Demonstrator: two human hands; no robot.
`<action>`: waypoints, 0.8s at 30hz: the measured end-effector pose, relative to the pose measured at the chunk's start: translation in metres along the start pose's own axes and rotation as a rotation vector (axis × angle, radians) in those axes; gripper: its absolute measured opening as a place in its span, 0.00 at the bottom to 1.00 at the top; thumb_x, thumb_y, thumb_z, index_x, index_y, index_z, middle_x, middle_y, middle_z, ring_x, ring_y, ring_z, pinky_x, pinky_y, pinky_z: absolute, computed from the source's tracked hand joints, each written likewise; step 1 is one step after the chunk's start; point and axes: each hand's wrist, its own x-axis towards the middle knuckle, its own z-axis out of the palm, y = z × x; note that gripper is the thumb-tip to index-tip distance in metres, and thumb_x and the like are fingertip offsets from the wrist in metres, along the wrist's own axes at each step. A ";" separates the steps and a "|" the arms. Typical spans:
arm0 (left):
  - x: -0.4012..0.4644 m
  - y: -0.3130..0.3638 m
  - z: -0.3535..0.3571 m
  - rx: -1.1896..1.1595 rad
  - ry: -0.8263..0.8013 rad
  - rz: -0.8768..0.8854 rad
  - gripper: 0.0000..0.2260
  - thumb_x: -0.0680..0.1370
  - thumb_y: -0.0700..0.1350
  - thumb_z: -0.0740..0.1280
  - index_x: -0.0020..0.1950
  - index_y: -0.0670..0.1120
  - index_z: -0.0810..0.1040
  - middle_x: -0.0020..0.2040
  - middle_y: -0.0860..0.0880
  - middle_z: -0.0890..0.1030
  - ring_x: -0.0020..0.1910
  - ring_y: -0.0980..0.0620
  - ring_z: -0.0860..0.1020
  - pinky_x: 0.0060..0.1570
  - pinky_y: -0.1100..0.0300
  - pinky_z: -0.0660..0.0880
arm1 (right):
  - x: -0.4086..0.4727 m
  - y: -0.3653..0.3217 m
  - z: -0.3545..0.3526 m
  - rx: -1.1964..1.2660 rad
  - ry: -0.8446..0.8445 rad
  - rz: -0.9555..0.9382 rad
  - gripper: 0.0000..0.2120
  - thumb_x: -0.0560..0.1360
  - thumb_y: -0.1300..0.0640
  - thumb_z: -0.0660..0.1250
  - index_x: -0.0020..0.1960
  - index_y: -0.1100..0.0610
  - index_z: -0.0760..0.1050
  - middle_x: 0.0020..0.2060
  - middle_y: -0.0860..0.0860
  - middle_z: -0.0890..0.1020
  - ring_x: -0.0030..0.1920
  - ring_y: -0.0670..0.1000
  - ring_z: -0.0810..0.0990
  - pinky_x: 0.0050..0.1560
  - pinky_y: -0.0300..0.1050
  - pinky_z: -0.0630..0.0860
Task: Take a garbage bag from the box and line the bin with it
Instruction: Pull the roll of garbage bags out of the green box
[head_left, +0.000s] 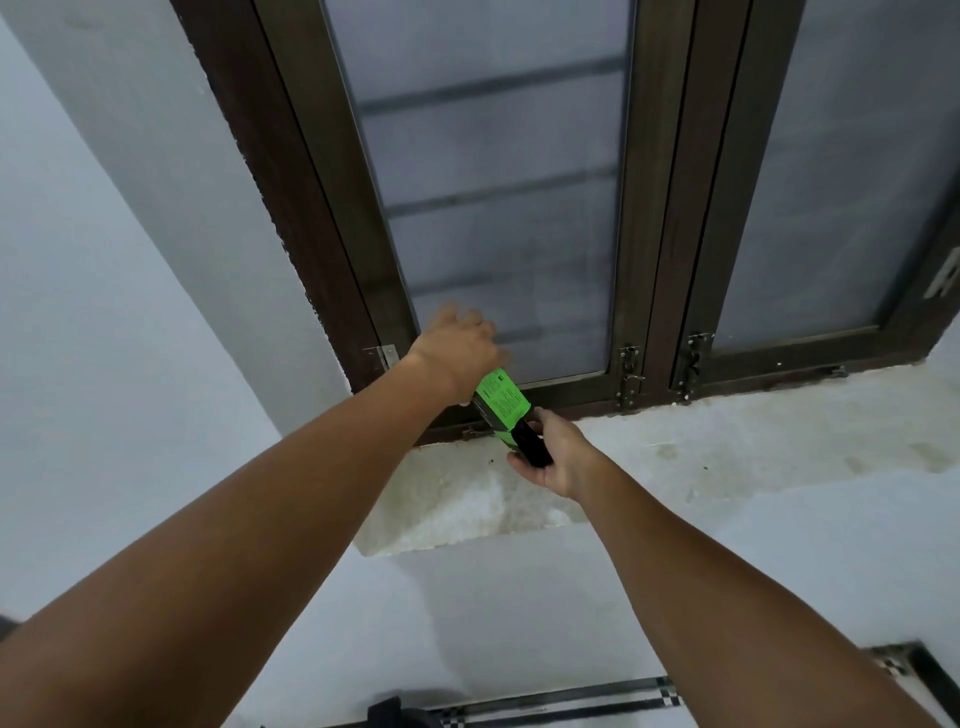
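Note:
A green garbage-bag box (500, 402) is held tilted above the window sill, its open end pointing down to the right. My left hand (457, 353) grips the box's upper end from above. A black rolled garbage bag (532, 444) sticks out of the lower end, and my right hand (553, 457) holds that roll from below with thumb and fingers curled round it. The bin is not in view.
A stained white window sill (727, 441) runs below a dark brown framed window (654, 208) with frosted panes and metal latches (629, 374). White walls stand left and below. A tiled floor edge (597, 701) and a dark object (389, 712) show at the bottom.

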 end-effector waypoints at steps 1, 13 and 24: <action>0.000 -0.001 0.003 -0.027 -0.008 -0.008 0.24 0.74 0.53 0.74 0.68 0.56 0.72 0.64 0.47 0.75 0.65 0.44 0.71 0.62 0.46 0.66 | 0.003 0.000 -0.001 -0.079 0.063 -0.030 0.14 0.84 0.47 0.62 0.55 0.58 0.76 0.49 0.59 0.81 0.42 0.53 0.80 0.34 0.44 0.82; -0.024 0.029 0.105 -0.401 -0.285 -0.314 0.26 0.73 0.54 0.72 0.69 0.56 0.72 0.64 0.48 0.78 0.63 0.44 0.76 0.56 0.51 0.73 | 0.018 -0.013 -0.045 -0.542 0.612 -0.507 0.17 0.83 0.47 0.62 0.44 0.59 0.76 0.40 0.53 0.79 0.44 0.55 0.78 0.43 0.47 0.72; -0.014 0.053 0.118 -0.852 -0.102 -0.382 0.22 0.76 0.51 0.68 0.70 0.55 0.74 0.64 0.47 0.77 0.61 0.46 0.75 0.61 0.50 0.73 | 0.018 -0.020 -0.021 -0.671 0.468 -0.744 0.16 0.74 0.43 0.75 0.41 0.56 0.79 0.36 0.48 0.81 0.38 0.46 0.78 0.36 0.41 0.69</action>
